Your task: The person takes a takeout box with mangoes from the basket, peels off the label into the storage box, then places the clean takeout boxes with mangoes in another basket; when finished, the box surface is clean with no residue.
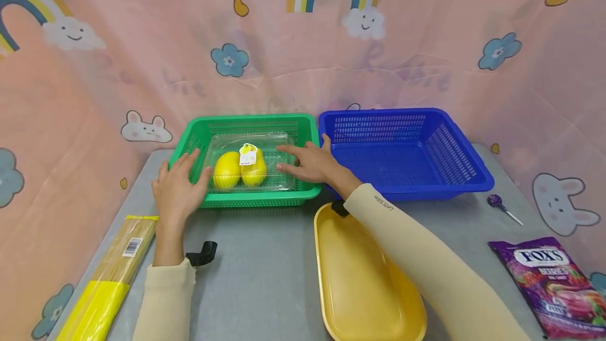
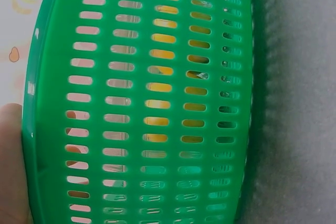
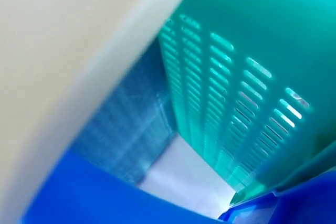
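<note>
two yellow fruits [image 1: 227, 170], in a clear plastic box [image 1: 281, 178], which lies inside a green basket [image 1: 260, 200] left of centre in the head view. one left hand [image 1: 179, 191], fingers spread, grip released, at the basket's left end. one right hand [image 1: 312, 163], fingers extended, likewise released, by the box's right side. one blue basket [image 1: 379, 164], right of centre. one yellow tray [image 1: 360, 278], lower centre.
</note>
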The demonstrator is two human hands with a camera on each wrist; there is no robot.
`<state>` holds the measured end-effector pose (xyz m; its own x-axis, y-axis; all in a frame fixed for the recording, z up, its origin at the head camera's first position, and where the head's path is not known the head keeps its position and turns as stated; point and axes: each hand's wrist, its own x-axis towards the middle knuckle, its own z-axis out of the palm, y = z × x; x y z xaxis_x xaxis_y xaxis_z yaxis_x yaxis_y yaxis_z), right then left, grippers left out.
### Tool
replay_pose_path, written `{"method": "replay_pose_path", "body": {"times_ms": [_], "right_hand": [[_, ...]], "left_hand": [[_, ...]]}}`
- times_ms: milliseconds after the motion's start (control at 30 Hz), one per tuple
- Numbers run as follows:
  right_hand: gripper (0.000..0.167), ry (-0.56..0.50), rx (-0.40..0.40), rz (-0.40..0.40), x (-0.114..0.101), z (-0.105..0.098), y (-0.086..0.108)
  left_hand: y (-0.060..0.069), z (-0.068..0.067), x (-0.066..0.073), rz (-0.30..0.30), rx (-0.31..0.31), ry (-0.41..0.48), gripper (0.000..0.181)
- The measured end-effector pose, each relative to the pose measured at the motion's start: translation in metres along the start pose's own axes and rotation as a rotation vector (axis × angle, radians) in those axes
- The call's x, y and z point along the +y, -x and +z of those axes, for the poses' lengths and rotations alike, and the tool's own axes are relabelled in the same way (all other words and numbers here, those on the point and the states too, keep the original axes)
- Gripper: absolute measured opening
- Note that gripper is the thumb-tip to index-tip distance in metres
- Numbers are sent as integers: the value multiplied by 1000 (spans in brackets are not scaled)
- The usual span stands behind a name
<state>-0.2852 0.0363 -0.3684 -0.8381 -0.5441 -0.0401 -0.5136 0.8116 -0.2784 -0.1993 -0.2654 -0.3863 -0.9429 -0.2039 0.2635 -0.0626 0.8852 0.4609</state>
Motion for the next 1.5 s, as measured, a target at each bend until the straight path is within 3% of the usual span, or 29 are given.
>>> {"method": "replay_pose_path", "body": {"times_ms": [367, 767, 967, 1167, 1367, 1500], "right_hand": [[61, -114, 31, -16, 1, 1, -1], [49, -380, 207, -56, 4, 1, 1], [40, -436, 246, -60, 6, 1, 0], [36, -421, 181, -50, 4, -2, -2], [48, -376, 54, -57, 3, -10, 0], [51, -395, 40, -69, 3, -12, 0]], "left_hand": [[-1, 1, -5, 33, 20, 28, 59], [-3, -3, -8, 45, 15, 22, 59], [-2, -2, -9, 47, 9, 18, 59], [-1, -2, -9, 36, -6, -1, 59], [-1, -3, -9, 38, -24, 3, 60], [-2, -4, -10, 48, -25, 7, 60]]}}
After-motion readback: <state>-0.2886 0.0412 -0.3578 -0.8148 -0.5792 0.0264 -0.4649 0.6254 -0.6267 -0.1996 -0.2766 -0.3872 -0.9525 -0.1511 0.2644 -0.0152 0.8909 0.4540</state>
